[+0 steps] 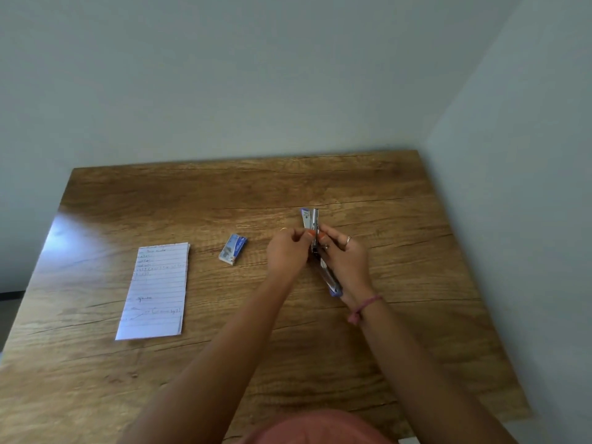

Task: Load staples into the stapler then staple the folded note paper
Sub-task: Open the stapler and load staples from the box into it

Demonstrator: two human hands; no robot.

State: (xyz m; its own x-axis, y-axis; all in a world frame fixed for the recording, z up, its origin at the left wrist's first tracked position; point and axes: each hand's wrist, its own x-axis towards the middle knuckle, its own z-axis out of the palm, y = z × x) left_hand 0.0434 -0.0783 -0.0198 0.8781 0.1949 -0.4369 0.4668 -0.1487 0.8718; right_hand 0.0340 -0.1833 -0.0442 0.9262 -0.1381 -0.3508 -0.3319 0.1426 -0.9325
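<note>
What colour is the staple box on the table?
Blue and white staple box, seen in the head view.

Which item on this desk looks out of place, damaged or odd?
Nothing stands out. The blue and silver metal stapler gapes open only because both hands hold it for loading; the small blue staple box and folded lined note paper lie undamaged on the wooden table.

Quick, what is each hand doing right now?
Left hand: fingertips pinched at the opened stapler; what they pinch is too small to tell.
Right hand: curled round the stapler, holding it.
</note>
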